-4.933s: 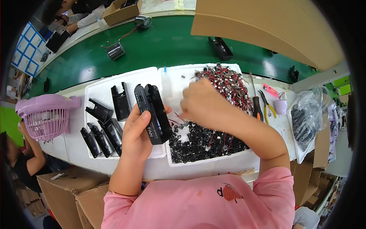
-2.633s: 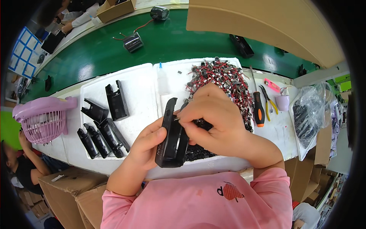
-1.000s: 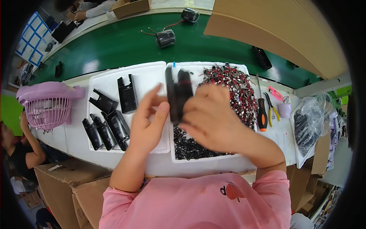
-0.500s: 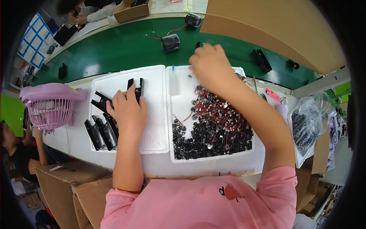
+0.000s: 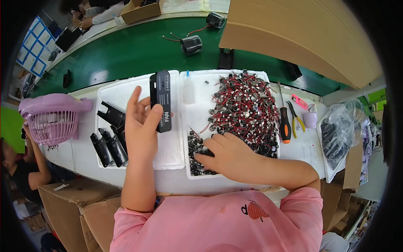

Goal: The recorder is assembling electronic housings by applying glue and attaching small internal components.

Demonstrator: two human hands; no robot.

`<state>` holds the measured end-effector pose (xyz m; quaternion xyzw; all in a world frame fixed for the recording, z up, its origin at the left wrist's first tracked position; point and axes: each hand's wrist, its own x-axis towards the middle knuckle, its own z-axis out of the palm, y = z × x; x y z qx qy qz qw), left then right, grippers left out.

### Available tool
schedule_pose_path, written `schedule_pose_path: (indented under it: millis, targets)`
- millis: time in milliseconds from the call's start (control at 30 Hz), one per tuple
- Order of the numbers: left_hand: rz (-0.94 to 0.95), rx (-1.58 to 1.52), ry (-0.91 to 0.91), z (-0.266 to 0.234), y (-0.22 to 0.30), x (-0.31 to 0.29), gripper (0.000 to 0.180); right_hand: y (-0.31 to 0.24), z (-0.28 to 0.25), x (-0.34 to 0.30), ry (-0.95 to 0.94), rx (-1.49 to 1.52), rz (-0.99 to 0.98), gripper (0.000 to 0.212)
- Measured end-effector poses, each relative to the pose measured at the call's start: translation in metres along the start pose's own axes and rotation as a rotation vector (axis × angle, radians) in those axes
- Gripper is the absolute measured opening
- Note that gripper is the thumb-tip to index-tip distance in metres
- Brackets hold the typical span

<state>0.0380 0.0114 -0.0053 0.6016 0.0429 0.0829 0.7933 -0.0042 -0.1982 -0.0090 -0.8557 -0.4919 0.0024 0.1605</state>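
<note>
My left hand (image 5: 142, 124) grips a black plastic fan housing (image 5: 165, 94) with white print, held up over a white foam tray (image 5: 174, 155). Its thumb presses on the near part of the housing and the index finger points away. Down among small black plastic parts (image 5: 196, 147), at the near left of a second foam tray, is my right hand (image 5: 231, 157). Thumb and fingers there are apart, though the tips are partly lost among the parts. More black housings (image 5: 113, 147) lie in the left tray beside my left hand.
Red-wired small components (image 5: 243, 101) heap the right tray, near a clear bottle (image 5: 189, 92). Right of it lie a screwdriver (image 5: 285, 124) and pliers (image 5: 296, 119). A purple fan (image 5: 52, 117) stands left. Motors (image 5: 192, 45) and a housing (image 5: 226, 59) sit on the green belt (image 5: 126, 50).
My left hand has raised a housing from the left tray, printed side showing. My right hand has come back from the belt to the near parts. A black housing now shows farther along the belt.
</note>
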Motion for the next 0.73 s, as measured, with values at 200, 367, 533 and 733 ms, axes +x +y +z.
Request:
schedule_pose_path:
  millis: [200,367,533,733]
  targets:
    - [-0.440,-0.354,-0.217,-0.015,-0.001,-0.002,0.031,0.016,-0.006,0.001,-0.011,-0.077,0.075,0.020]
    - [-0.479,-0.348,-0.167,0.004,0.012,-0.008,0.026,0.016,-0.022,0.011,0.079,-0.020,0.109,0.015]
    - [-0.489,-0.416,-0.250,0.003,0.001,-0.011,0.029,0.022,-0.018,0.017,0.196,0.072,0.183,0.014]
    - [-0.486,-0.415,-0.381,0.009,-0.010,-0.020,0.049,0.021,-0.022,0.020,0.469,0.468,0.360,0.006]
